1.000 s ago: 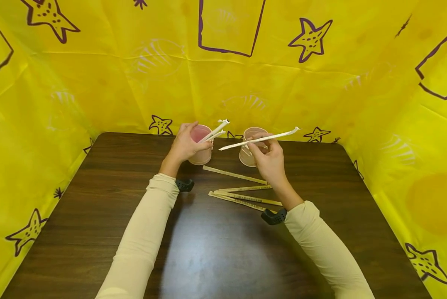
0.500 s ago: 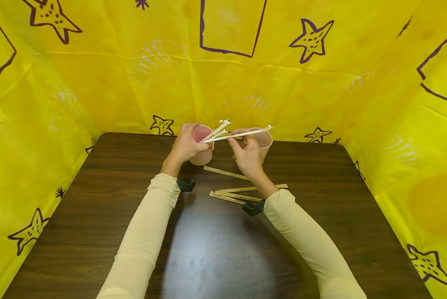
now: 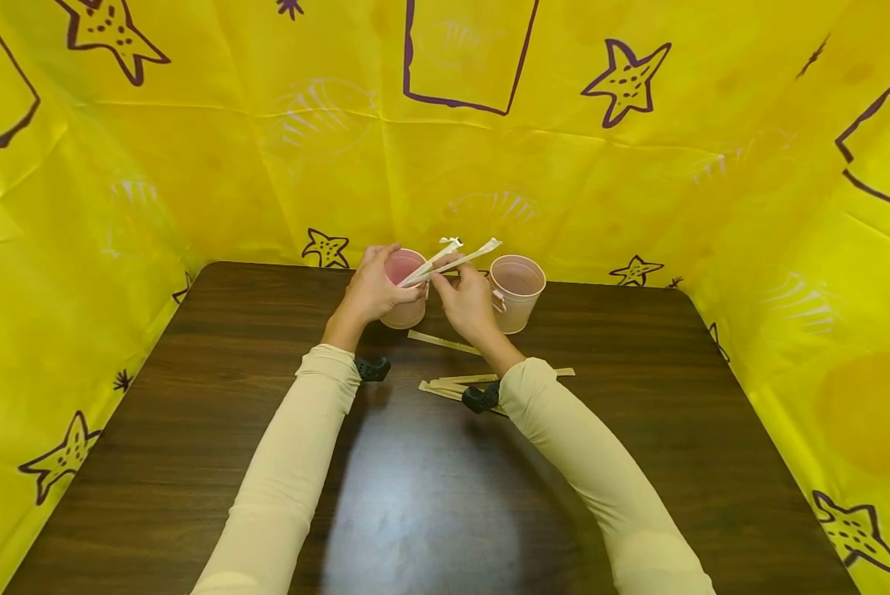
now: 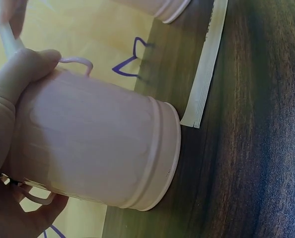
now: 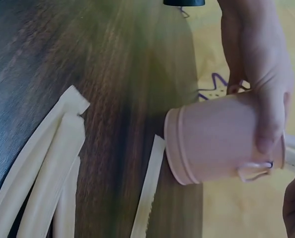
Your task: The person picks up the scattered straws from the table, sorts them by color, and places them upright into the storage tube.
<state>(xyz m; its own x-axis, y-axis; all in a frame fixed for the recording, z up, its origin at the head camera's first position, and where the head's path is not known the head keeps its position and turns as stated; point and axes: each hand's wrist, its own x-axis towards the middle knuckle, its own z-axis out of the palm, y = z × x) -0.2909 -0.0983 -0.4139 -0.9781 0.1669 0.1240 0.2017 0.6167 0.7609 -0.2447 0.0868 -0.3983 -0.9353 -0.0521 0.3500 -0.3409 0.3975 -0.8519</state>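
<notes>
My left hand [image 3: 373,289] grips a pink cup [image 3: 405,316] with small loops on its sides, fingers and thumb around the rim; the left wrist view shows the cup wall [image 4: 98,134] close up. Paper-wrapped straws [image 3: 445,249] lean out of this cup to the right. Between thumb and fingers my right hand [image 3: 468,304] pinches another wrapped straw [image 3: 484,249], slanted, its lower end at the cup's mouth. A second pink cup [image 3: 521,307] stands just right of that hand, upright on the table.
One wrapped straw [image 3: 445,341] lies on the dark wooden table [image 3: 192,397] before the left cup. Several more wrapped straws [image 5: 50,173] lie fanned nearer, partly under the right wrist in the head view. A yellow patterned sheet [image 3: 445,165] hangs right behind the table.
My right hand has moved left with the pinched straw, from in front of the right cup to the left cup's mouth. The left hand keeps its grip.
</notes>
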